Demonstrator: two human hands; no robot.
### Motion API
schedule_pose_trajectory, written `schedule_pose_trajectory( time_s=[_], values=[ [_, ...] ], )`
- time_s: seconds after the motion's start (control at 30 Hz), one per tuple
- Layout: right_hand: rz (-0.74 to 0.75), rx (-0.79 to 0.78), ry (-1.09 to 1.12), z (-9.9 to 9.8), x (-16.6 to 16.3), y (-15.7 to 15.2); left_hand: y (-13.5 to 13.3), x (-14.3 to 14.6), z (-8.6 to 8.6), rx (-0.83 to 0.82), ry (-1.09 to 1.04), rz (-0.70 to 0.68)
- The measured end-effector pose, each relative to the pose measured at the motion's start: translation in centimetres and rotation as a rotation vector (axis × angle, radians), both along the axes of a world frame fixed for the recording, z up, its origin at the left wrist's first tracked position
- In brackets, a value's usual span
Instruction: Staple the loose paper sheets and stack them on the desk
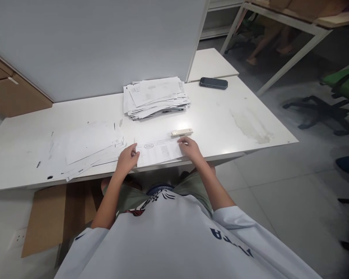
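A printed white paper sheet [157, 153] with an oval stamp lies at the table's front edge, between my two hands. My left hand [128, 158] grips its left edge, thumb and fingers closed on it. At the upper right corner, my right hand [189, 148] pinches the same sheet. Just beyond that hand rests a cream-coloured stapler [182, 132], untouched. To the left, loose papers [90, 145] are spread flat on the white table. Behind the sheet stands a thick, uneven stack of papers [157, 97], the top one also stamped.
A black phone [213, 83] lies at the back right of the white table [221, 116]. A grey partition [99, 42] rises behind. Cardboard boxes stand at the far left and below the table [46, 221]. On the right are a green chair [343, 83] and another person's legs [261, 44].
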State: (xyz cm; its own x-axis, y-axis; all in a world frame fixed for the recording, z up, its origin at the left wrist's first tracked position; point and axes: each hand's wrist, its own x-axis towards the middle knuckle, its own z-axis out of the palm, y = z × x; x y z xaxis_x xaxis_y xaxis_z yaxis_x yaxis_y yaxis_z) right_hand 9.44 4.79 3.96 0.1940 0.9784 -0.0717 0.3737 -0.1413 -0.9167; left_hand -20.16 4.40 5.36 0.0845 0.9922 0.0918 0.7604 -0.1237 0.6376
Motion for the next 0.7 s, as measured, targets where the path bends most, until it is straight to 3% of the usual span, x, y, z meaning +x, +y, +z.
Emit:
schedule_pose_trajectory(
  time_s=[0.1, 0.23, 0.43, 0.7],
  values=[
    [-0.054, 0.218, -0.253, 0.2, 1.0, -0.4, 0.6, 0.7, -0.3, 0.003, 0.049, -0.019],
    [0.019, 0.451, -0.445, 0.6, 1.6, -0.3, 0.0, 2.2, 0.0, 0.101, 0.232, -0.021],
    [0.2, 0.462, -0.796, 1.4, 1.4, 0.4, -3.1, 4.9, -0.5, 0.179, 0.516, -0.465],
    [0.218, 0.44, -0.913, 0.1, 1.4, 1.2, -4.1, 5.1, -1.7, 0.164, 0.603, -0.517]
  ],
)
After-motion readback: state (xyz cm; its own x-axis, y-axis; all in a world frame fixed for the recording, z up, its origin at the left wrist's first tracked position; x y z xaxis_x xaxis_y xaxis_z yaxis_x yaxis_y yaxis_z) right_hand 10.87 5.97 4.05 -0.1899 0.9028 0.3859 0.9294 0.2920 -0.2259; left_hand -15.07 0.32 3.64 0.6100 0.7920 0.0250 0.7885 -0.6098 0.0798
